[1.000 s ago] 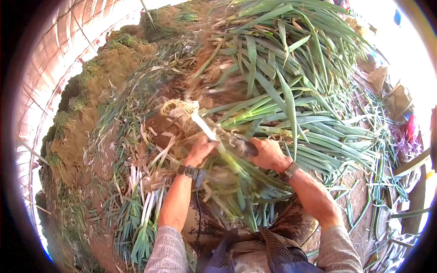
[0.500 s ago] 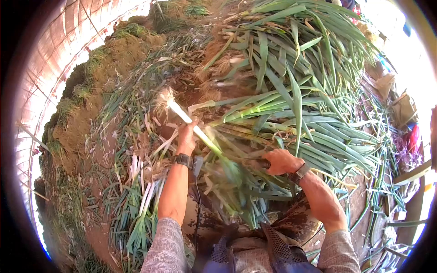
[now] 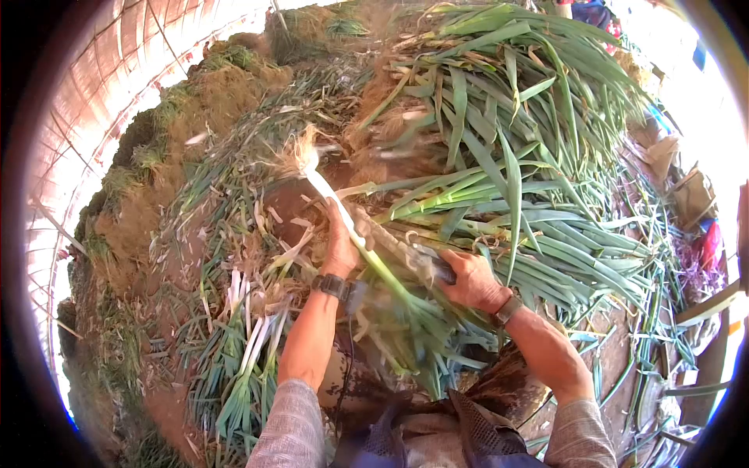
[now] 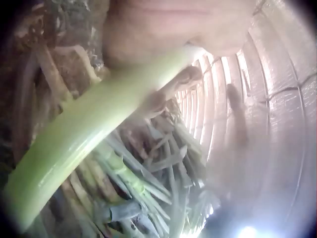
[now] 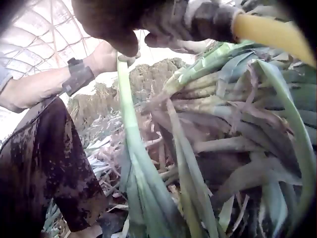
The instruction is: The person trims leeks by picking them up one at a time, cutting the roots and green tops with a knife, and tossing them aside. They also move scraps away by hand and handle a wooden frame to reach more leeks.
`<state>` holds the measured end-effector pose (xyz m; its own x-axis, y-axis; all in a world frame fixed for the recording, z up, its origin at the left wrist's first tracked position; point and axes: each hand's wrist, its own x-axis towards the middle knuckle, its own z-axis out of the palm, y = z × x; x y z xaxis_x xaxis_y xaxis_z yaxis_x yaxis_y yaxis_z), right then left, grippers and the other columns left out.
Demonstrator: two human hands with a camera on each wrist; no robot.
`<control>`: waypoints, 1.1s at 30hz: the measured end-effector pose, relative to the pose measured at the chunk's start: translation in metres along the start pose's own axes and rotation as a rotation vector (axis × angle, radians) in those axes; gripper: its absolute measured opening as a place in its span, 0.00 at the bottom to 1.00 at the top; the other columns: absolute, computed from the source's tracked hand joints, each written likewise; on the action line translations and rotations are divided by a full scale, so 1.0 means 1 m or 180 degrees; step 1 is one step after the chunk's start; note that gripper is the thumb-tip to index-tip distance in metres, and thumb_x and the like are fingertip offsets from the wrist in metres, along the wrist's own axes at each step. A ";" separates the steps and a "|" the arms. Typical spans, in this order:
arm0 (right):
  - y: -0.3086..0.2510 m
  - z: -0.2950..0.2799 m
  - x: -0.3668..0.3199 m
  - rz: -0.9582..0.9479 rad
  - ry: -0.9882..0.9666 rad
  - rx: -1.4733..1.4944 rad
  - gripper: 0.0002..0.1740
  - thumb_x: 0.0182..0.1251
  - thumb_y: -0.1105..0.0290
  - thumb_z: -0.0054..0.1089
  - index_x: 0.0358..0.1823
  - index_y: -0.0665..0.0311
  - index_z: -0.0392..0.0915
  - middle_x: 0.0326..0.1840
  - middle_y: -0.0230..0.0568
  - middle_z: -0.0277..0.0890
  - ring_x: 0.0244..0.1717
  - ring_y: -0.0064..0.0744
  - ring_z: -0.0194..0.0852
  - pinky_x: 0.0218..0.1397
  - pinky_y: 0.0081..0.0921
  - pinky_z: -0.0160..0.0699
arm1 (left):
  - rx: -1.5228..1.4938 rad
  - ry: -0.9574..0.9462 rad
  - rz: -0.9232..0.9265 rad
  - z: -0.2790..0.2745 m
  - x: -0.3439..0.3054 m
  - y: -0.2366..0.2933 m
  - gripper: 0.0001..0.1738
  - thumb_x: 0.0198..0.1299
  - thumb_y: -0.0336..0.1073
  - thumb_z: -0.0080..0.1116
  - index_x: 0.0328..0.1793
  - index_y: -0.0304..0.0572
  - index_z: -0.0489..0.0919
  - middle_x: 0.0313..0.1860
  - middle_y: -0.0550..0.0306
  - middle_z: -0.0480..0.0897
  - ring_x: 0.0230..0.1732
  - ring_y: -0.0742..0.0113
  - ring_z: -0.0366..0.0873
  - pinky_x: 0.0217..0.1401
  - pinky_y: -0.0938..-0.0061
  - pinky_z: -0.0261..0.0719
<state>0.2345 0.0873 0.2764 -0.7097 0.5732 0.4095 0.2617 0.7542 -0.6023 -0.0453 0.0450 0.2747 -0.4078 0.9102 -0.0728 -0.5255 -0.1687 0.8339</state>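
Note:
My left hand (image 3: 341, 243) grips a leek (image 3: 386, 274) by its white shank, roots pointing up and away, green leaves hanging down toward my lap. In the left wrist view the pale green stalk (image 4: 74, 131) runs out from under the hand. To the right, my right hand (image 3: 473, 281) holds a dark air gun (image 3: 442, 270), its front pointed at the leek. A yellow hose (image 5: 270, 33) leads from it in the right wrist view. Blurred, pale brown strips of skin lie between the air gun and the stalk.
A big heap of untrimmed leeks (image 3: 538, 101) lies ahead and to the right. Cleaned leeks with white shanks (image 3: 253, 343) lie by my left arm. Scraps (image 3: 234, 187) cover the ground on the left, beside a long earthy root pile (image 3: 129, 226). My knees flank the work.
The right hand with the air gun drops back, then comes up again near the leek. My left hand turns and shifts, keeping hold of the stalk; the root end rises.

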 end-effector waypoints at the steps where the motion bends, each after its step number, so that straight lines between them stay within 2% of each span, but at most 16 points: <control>1: 0.001 0.000 0.001 -0.0003 0.0000 -0.0015 0.22 0.57 0.61 0.67 0.50 0.65 0.77 0.35 0.55 0.81 0.38 0.56 0.81 0.41 0.47 0.80 | -0.0012 -0.0009 0.0004 0.005 -0.001 0.000 0.41 0.54 0.84 0.45 0.34 0.51 0.73 0.17 0.68 0.66 0.20 0.71 0.65 0.22 0.70 0.71; 3: 0.005 0.001 0.001 0.0083 -0.0323 -0.0135 0.23 0.56 0.59 0.66 0.51 0.64 0.77 0.36 0.55 0.82 0.38 0.57 0.81 0.41 0.47 0.80 | -0.0098 0.0486 0.0128 0.012 -0.004 -0.002 0.41 0.53 0.85 0.45 0.33 0.52 0.74 0.14 0.70 0.63 0.17 0.71 0.62 0.20 0.70 0.69; 4: 0.007 0.000 0.000 0.0259 -0.0505 -0.0273 0.25 0.57 0.57 0.65 0.54 0.62 0.78 0.36 0.54 0.82 0.39 0.56 0.81 0.43 0.48 0.80 | -0.0282 0.0353 0.0164 0.001 0.002 -0.002 0.42 0.53 0.86 0.44 0.33 0.53 0.74 0.13 0.70 0.63 0.16 0.73 0.64 0.18 0.69 0.69; 8: 0.032 -0.011 -0.005 0.0906 -0.0869 -0.0665 0.30 0.55 0.54 0.65 0.57 0.61 0.78 0.38 0.54 0.83 0.44 0.55 0.82 0.51 0.48 0.79 | 0.0281 0.1295 0.1018 -0.014 -0.004 0.035 0.36 0.65 0.77 0.38 0.34 0.52 0.73 0.13 0.70 0.64 0.11 0.75 0.63 0.12 0.75 0.62; 11: 0.059 -0.015 -0.014 0.1105 -0.1153 -0.1105 0.30 0.53 0.53 0.65 0.56 0.62 0.79 0.38 0.55 0.83 0.45 0.57 0.81 0.53 0.49 0.78 | 0.0696 0.1647 0.1496 -0.020 -0.025 0.100 0.35 0.67 0.74 0.40 0.37 0.50 0.74 0.12 0.71 0.65 0.10 0.76 0.62 0.11 0.75 0.61; 13: 0.065 -0.016 -0.016 0.1047 -0.1309 -0.1106 0.31 0.53 0.52 0.65 0.56 0.62 0.79 0.40 0.56 0.83 0.47 0.59 0.80 0.55 0.50 0.77 | 0.1081 0.1431 0.1872 -0.032 -0.035 0.153 0.34 0.68 0.72 0.43 0.39 0.48 0.75 0.13 0.71 0.65 0.10 0.78 0.62 0.10 0.78 0.61; 15: 0.062 -0.017 -0.014 0.1112 -0.1644 -0.1137 0.26 0.53 0.56 0.62 0.50 0.64 0.80 0.45 0.55 0.83 0.49 0.57 0.80 0.55 0.48 0.78 | 0.1315 0.1615 0.1968 -0.034 -0.053 0.203 0.32 0.69 0.70 0.45 0.40 0.47 0.76 0.14 0.72 0.65 0.10 0.80 0.61 0.10 0.81 0.60; 19: 0.058 -0.011 -0.011 0.1170 -0.1922 -0.1100 0.25 0.53 0.55 0.61 0.50 0.62 0.81 0.45 0.53 0.82 0.51 0.56 0.79 0.57 0.48 0.77 | 0.2857 0.1881 0.2281 -0.070 -0.084 0.276 0.32 0.67 0.70 0.48 0.37 0.47 0.75 0.18 0.74 0.64 0.12 0.84 0.60 0.10 0.88 0.60; 20: 0.059 -0.009 -0.013 0.1168 -0.1949 -0.1093 0.25 0.53 0.55 0.61 0.50 0.62 0.81 0.45 0.53 0.82 0.51 0.56 0.79 0.57 0.48 0.77 | 0.3147 0.2033 0.2023 -0.098 -0.087 0.295 0.35 0.67 0.70 0.47 0.35 0.41 0.76 0.18 0.66 0.68 0.15 0.75 0.67 0.15 0.76 0.70; 21: 0.061 -0.008 -0.014 0.1091 -0.1912 -0.1079 0.28 0.53 0.54 0.62 0.53 0.63 0.80 0.46 0.55 0.82 0.51 0.57 0.79 0.58 0.48 0.77 | 0.3147 0.2055 0.2007 -0.125 -0.091 0.305 0.35 0.67 0.70 0.47 0.35 0.41 0.76 0.18 0.66 0.68 0.15 0.75 0.67 0.15 0.76 0.70; 23: 0.061 -0.008 -0.011 0.0997 -0.1873 -0.1075 0.32 0.52 0.52 0.64 0.57 0.63 0.80 0.46 0.57 0.82 0.51 0.57 0.79 0.58 0.47 0.77 | 0.5017 0.2913 0.1198 -0.175 -0.089 0.310 0.40 0.68 0.70 0.45 0.33 0.33 0.78 0.21 0.52 0.73 0.22 0.61 0.75 0.27 0.60 0.78; 25: 0.055 -0.012 -0.011 0.1142 -0.1897 -0.1131 0.33 0.52 0.52 0.64 0.58 0.63 0.79 0.48 0.56 0.82 0.53 0.57 0.78 0.60 0.46 0.76 | 0.5604 0.2663 0.0912 -0.229 -0.096 0.291 0.41 0.69 0.68 0.44 0.35 0.28 0.79 0.26 0.37 0.78 0.31 0.44 0.80 0.42 0.49 0.77; 27: 0.056 -0.015 -0.011 0.1113 -0.1924 -0.1086 0.33 0.52 0.52 0.64 0.58 0.63 0.79 0.48 0.56 0.82 0.54 0.57 0.78 0.60 0.45 0.75 | 0.6845 0.2304 0.0514 -0.280 -0.108 0.251 0.35 0.70 0.62 0.47 0.39 0.29 0.81 0.29 0.34 0.81 0.37 0.37 0.82 0.45 0.51 0.75; 29: 0.060 -0.018 -0.014 0.1095 -0.1958 -0.1066 0.33 0.52 0.51 0.64 0.59 0.63 0.79 0.49 0.55 0.82 0.54 0.57 0.77 0.61 0.45 0.75 | 0.7008 0.1751 0.1221 -0.281 -0.120 0.201 0.29 0.69 0.55 0.51 0.40 0.30 0.82 0.34 0.33 0.83 0.42 0.31 0.79 0.48 0.51 0.75; 31: 0.065 -0.018 -0.016 0.1036 -0.2221 -0.1179 0.32 0.53 0.52 0.64 0.58 0.62 0.79 0.48 0.55 0.82 0.53 0.57 0.78 0.60 0.46 0.75 | 0.6106 0.1284 0.0157 -0.228 -0.095 0.177 0.26 0.69 0.52 0.54 0.48 0.30 0.81 0.41 0.45 0.86 0.42 0.45 0.84 0.48 0.57 0.78; 33: 0.063 -0.023 -0.023 0.1025 -0.2246 -0.1159 0.29 0.53 0.54 0.64 0.55 0.61 0.80 0.48 0.55 0.82 0.52 0.58 0.78 0.59 0.47 0.75 | 0.5005 0.0556 -0.0414 -0.159 -0.078 0.145 0.23 0.71 0.47 0.53 0.50 0.30 0.81 0.43 0.50 0.87 0.43 0.54 0.86 0.48 0.64 0.82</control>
<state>0.2823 0.1287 0.2447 -0.7741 0.5348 -0.3389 0.6284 0.7139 -0.3089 -0.2083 -0.1101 0.3142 -0.5588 0.8151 -0.1525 0.6565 0.5472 0.5192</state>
